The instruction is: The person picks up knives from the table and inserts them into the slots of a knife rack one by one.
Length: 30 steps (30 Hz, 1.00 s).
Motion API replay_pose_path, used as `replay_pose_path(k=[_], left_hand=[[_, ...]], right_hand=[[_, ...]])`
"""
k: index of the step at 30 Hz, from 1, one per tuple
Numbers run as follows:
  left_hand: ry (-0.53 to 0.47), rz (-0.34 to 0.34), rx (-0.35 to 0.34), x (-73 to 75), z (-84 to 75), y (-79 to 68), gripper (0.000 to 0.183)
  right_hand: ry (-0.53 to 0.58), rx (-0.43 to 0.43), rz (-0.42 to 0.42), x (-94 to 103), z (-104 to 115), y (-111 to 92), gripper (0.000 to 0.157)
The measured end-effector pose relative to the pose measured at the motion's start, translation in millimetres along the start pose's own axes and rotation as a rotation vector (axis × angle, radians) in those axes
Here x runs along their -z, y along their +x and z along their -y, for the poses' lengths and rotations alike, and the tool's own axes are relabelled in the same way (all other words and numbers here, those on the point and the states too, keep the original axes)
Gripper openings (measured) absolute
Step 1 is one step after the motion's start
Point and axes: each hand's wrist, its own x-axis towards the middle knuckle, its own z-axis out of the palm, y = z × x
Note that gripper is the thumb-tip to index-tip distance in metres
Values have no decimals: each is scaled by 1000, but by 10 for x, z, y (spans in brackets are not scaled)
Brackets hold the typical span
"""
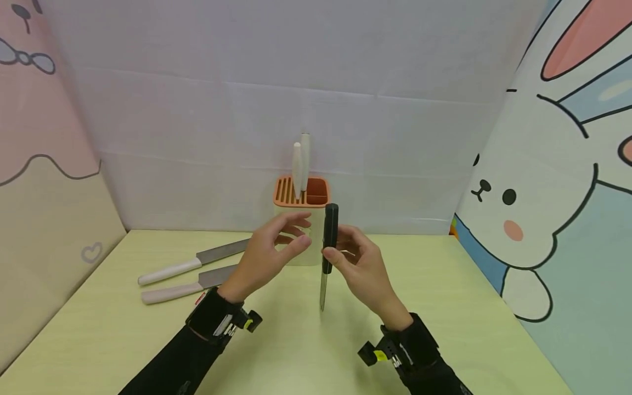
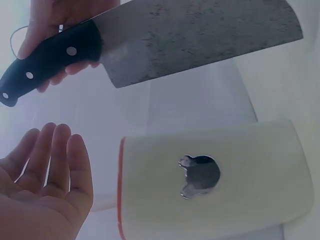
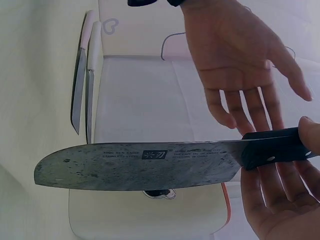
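Observation:
My right hand (image 1: 364,269) grips a broad kitchen knife by its black riveted handle (image 1: 330,236). The knife stands handle up, its blade seen almost edge-on from the head. In the right wrist view the wide, stained blade (image 3: 135,167) shows stamped lettering. My left hand (image 1: 271,249) hovers left of the handle with relaxed fingers, holding nothing. Behind both hands stands a cream knife block (image 2: 250,175) with an orange slotted top (image 1: 283,190) and a shiny emblem on its front. White-handled utensils (image 1: 305,159) stick up from the block.
Two knives with pale handles, the farther knife (image 1: 170,271) and the nearer knife (image 1: 170,293), lie on the table (image 1: 276,351) at the left, blades toward the block. A white sheet (image 1: 197,120) hangs behind, with cartoon-printed panels (image 1: 553,219) at both sides.

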Motion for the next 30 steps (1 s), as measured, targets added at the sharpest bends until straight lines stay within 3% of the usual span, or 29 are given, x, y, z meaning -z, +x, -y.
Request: replay_pose_path(k=[7, 15, 30], left_hand=[[-23, -29, -49, -63, -272, 206, 38], [-74, -58, -68, -82, -697, 265, 33], [-45, -74, -29, -192, -767, 253, 31]], right_hand=[[14, 29, 9, 2, -21, -3, 34], [-6, 35, 5, -4, -8, -10, 35], [-17, 34, -1, 18, 30, -39, 33]])
